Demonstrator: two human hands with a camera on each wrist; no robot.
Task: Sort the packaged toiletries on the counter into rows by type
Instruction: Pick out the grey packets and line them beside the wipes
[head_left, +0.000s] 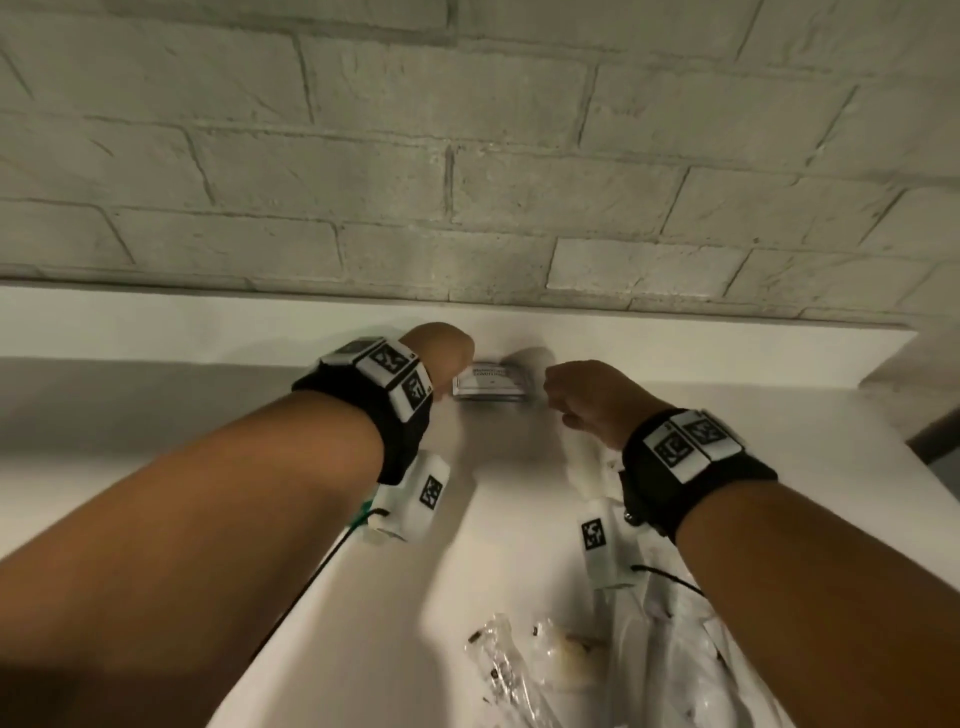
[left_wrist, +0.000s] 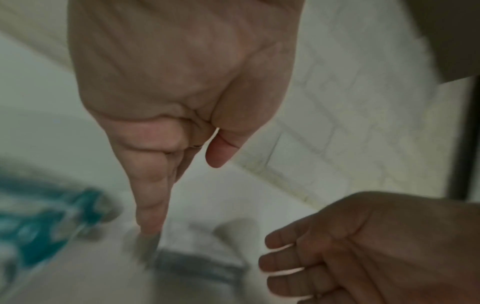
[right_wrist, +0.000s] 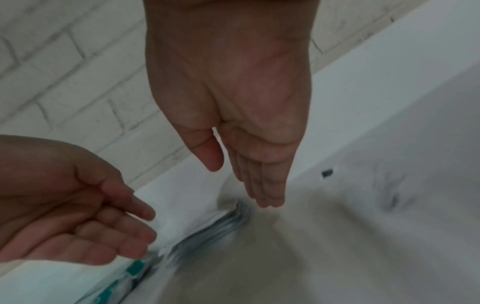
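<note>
A low stack of white and grey sachets (head_left: 488, 387) lies at the back of the white counter (head_left: 498, 519), against the wall ledge. My left hand (head_left: 447, 358) is at its left end and my right hand (head_left: 576, 389) at its right end. In the left wrist view, straight fingertips (left_wrist: 150, 226) come down onto the blurred stack (left_wrist: 197, 261). In the right wrist view, straight fingertips (right_wrist: 270, 201) reach the stack's (right_wrist: 207, 230) corner; whether they touch it is unclear. Neither hand holds anything.
Clear plastic packets (head_left: 498, 665) and more wrapped items (head_left: 675, 649) lie near the counter's front right. A teal-printed packet (left_wrist: 46, 222) lies left of the stack, under my left wrist. A grey brick wall (head_left: 467, 156) rises behind the ledge.
</note>
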